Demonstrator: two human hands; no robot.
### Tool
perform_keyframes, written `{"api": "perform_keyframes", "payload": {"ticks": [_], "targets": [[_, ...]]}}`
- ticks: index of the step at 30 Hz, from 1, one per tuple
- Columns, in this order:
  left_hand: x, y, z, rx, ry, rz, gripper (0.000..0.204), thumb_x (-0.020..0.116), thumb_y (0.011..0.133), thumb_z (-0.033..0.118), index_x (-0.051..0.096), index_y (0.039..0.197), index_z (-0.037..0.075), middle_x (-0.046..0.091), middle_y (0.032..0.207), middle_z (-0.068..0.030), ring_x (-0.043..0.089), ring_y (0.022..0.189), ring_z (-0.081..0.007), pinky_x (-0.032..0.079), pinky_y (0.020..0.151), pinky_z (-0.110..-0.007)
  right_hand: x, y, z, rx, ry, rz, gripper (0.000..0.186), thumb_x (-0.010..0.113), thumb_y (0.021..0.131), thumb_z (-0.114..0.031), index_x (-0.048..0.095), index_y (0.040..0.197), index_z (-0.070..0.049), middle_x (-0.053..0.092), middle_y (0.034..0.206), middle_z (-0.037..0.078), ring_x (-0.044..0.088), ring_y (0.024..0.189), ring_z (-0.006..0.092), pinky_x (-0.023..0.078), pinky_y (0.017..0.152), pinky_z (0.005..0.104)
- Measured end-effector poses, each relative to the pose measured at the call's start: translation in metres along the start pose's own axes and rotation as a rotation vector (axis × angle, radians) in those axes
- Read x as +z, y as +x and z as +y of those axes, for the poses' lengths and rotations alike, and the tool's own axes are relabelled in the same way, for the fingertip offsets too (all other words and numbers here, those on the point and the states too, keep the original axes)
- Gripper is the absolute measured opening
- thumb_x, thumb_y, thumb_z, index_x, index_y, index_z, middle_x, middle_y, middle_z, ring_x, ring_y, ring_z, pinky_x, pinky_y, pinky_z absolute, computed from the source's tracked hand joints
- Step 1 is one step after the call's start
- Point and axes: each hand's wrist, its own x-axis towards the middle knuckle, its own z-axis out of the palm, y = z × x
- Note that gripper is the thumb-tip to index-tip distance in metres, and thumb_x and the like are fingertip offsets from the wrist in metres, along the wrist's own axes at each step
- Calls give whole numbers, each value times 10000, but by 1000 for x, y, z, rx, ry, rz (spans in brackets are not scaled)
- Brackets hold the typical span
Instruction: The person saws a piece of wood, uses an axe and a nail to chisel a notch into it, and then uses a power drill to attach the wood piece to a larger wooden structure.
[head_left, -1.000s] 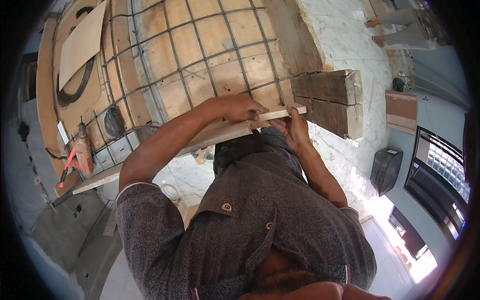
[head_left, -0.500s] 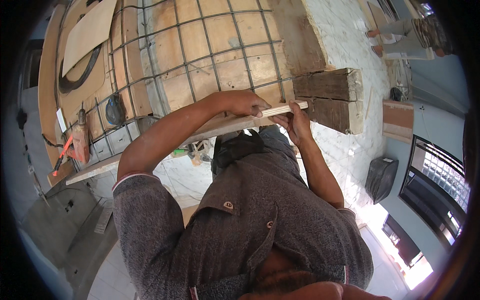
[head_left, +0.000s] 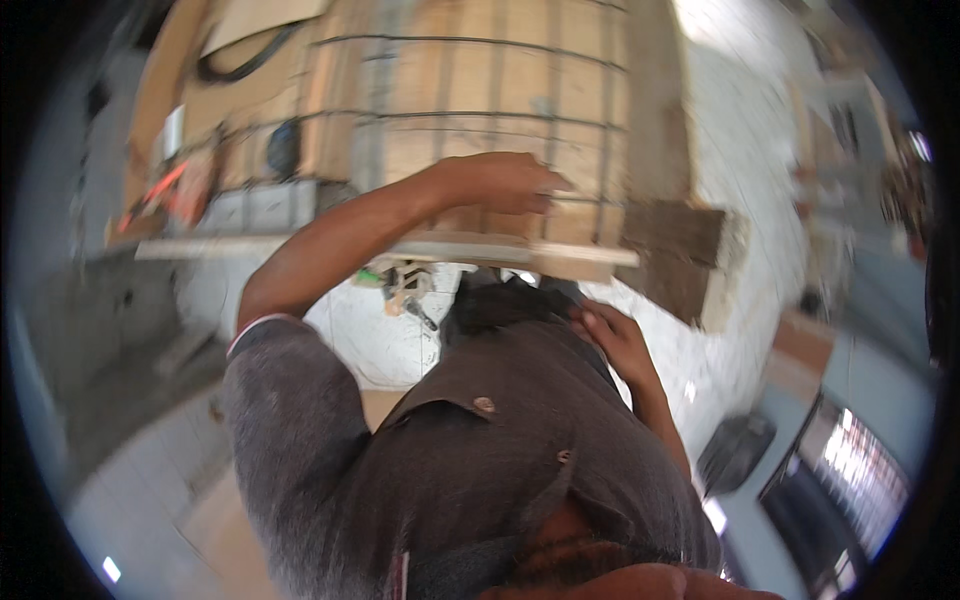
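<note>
My left hand (head_left: 500,182) reaches out and lies flat against the wire mesh (head_left: 470,112) over the wooden boards, fingers stretched to the right, just above a long pale wooden plank (head_left: 300,247). It grips nothing that I can see. My right hand (head_left: 612,340) is lower, away from the plank, fingers spread and touching the dark cloth at the front of my grey shirt (head_left: 470,470). The whole picture is blurred by motion.
Two stacked rough blocks (head_left: 690,262) sit at the plank's right end. An orange tool (head_left: 165,185) lies far left on the boards. A small tool (head_left: 405,292) lies on the white floor below. A dark bin (head_left: 735,452) stands at lower right.
My right hand has let go of the plank's right end and dropped to my shirt. My left hand has shifted up from the plank onto the mesh. The view has swung.
</note>
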Motion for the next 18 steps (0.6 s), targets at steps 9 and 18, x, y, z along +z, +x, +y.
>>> {"api": "perform_keyframes", "payload": {"ticks": [9,18], "targets": [[15,-118,131,27,-580,828,317,565,922,319,618,1033,27,668,944,-106,638,882,-210,492,802,-336,-43,-51,-113,-524,146,-748,732,595,824,-559,570,1163,90,597,1145,268,594,1065,372,445,934,412],[338,-113,84,-968,-833,1207,366,531,921,362,594,795,25,601,711,-88,584,671,-198,442,642,-329,-66,-49,-168,-914,-311,-425,515,681,763,-328,599,1133,21,661,973,222,641,906,316,484,831,394]]}}
